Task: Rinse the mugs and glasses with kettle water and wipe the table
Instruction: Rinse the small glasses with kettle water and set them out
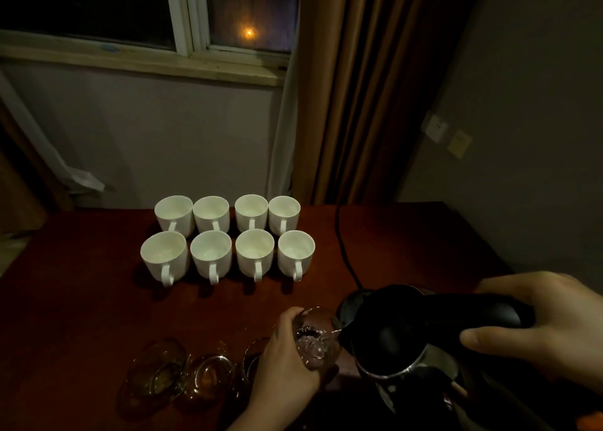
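the right hand [535,329] is wrapped around the black handle of the electric kettle [401,342], fingers curled over the top and thumb beneath, with the kettle tilted toward 9 o'clock. a thin stream of water runs from its spout into the clear glass [318,337], which the left hand [287,362] grips around the side, fingers curled round it. the glass is tipped with its mouth toward the spout at 3 o'clock. eight white mugs [225,238] stand upright in two rows of four at 12 o'clock on the dark wooden table [81,300], handles facing 6 o'clock. further clear glasses [182,372] sit at 9 o'clock of the held glass. the kettle base [350,303] with its black cord [342,244] lies just behind the kettle.
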